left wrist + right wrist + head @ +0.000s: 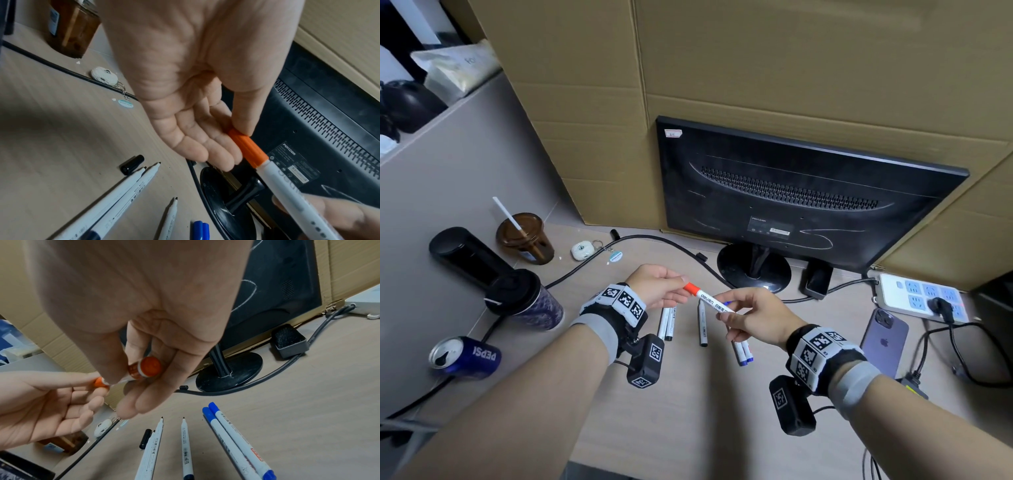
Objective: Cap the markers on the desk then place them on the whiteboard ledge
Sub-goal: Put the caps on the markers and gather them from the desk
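Under my hands the desk lay bare toward six o'clock, open for passing. Markers lay scattered just below my fingers. At twelve o'clock the monitor and its stand blocked the way; at nine stood a lidded cup, at three a phone.

Head view: even, soft indoor light from above, colours true; the pale wood-grain desk top carries only faint shadows beneath the forearms. Straight lines bow toward the frame edges (wide-angle lens).

Left wrist view: dimmer, warm cast; a broad soft shadow lies on the desk left of the grip; the right hand below the grip is smeared by blur.

Right wrist view: dim, greyish; palm near the lens soft, edges stretched; matte black monitor back without glare.
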Demonstrator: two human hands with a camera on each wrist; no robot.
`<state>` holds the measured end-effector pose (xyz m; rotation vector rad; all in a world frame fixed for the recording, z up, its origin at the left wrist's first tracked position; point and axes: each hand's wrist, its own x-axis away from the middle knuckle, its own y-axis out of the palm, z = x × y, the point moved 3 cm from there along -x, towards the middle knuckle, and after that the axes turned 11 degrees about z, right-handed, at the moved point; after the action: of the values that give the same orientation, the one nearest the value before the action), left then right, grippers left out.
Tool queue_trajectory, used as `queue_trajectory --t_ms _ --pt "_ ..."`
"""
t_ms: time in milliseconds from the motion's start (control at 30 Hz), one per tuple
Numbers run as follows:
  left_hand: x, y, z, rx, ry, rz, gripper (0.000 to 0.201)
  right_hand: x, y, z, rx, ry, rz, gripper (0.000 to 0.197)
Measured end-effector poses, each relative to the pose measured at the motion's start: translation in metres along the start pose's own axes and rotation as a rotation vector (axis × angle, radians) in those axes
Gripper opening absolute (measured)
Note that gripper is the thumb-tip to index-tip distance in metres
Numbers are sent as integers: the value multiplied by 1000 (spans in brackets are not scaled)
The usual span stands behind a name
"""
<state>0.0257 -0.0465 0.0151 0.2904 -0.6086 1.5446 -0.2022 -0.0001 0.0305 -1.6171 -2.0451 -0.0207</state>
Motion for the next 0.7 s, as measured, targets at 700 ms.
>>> queue_trajectory --t_ms 700 --pt "3 4 1 -147 -144 -144 58 -1 -16 -12 -297 169 153 51"
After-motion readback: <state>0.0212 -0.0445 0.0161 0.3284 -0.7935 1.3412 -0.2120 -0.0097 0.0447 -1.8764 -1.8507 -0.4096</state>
